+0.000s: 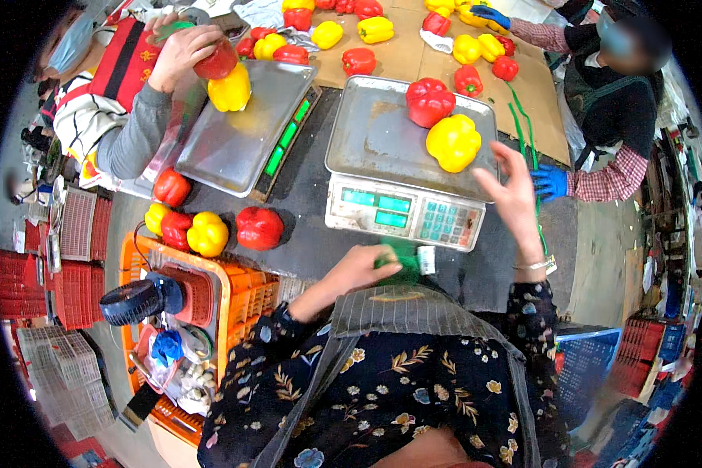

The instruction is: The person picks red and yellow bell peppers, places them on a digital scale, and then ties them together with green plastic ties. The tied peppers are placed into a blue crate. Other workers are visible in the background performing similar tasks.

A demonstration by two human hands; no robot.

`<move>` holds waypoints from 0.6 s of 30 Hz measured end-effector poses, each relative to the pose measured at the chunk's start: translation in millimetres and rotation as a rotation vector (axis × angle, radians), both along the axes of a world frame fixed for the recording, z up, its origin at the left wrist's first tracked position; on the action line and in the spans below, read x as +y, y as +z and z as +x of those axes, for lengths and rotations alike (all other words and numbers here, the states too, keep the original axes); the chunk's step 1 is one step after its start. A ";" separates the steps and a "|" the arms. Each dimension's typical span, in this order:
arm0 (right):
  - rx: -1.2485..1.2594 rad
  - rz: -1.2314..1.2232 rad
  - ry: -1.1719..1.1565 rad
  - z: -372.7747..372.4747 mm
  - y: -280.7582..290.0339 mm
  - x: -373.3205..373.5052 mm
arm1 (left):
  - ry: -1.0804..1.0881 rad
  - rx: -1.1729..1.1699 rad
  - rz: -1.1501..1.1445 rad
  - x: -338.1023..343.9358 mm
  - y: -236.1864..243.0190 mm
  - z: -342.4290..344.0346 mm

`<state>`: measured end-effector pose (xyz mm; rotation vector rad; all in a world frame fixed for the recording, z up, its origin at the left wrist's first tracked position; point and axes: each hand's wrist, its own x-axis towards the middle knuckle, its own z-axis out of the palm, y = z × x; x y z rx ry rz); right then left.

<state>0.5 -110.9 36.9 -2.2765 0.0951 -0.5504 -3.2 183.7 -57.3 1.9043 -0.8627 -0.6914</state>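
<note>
Dark floral-print blouse [398, 390] nearest; L hand [357, 269] grips blurred green netting [404, 271]; R hand [509, 191] empty, fingers spread, beside glossy yellow bell pepper [454, 143] on grey metal scale pan [366, 129]. Prob. best: cup pepper gently, keep netting untwisted.

Glossy peppers [454, 143]; dull metal scale tray [370, 129]; netting [405, 264] blurred, probably plastic.

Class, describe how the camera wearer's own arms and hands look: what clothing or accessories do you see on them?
The left hand and right hand wear no gloves. The left sleeve and right sleeve are dark with a scattered floral print, ending short of the wrists. A thin, pale band circles the right wrist.
</note>
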 end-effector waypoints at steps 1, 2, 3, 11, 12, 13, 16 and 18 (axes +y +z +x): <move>-0.031 -0.128 -0.027 14.4 -7.0 4.7 | 0.029 -0.011 -0.007 9.4 -2.3 -1.7; -0.063 -0.256 -0.055 26.4 -12.1 10.2 | 0.105 -0.014 0.003 18.9 -0.7 -3.1; -0.050 -0.257 -0.078 34.2 -12.7 16.4 | 0.173 -0.012 0.017 26.9 7.5 -4.3; 0.036 0.410 0.050 61.1 -29.2 7.7 | 0.521 -0.038 0.236 61.1 13.3 -5.0; 0.019 0.713 0.095 60.4 -25.0 4.9 | 0.527 -0.034 0.250 59.9 11.6 -3.5; -0.037 1.174 0.175 56.2 -19.8 3.7 | 0.530 -0.029 0.266 60.6 9.3 -0.9; 0.064 1.669 0.322 46.3 -8.8 -24.6 | 0.526 -0.066 0.284 62.1 -5.7 2.6; 0.066 1.812 0.401 44.7 -8.8 -32.0 | 0.492 -0.065 0.328 59.7 -9.2 5.9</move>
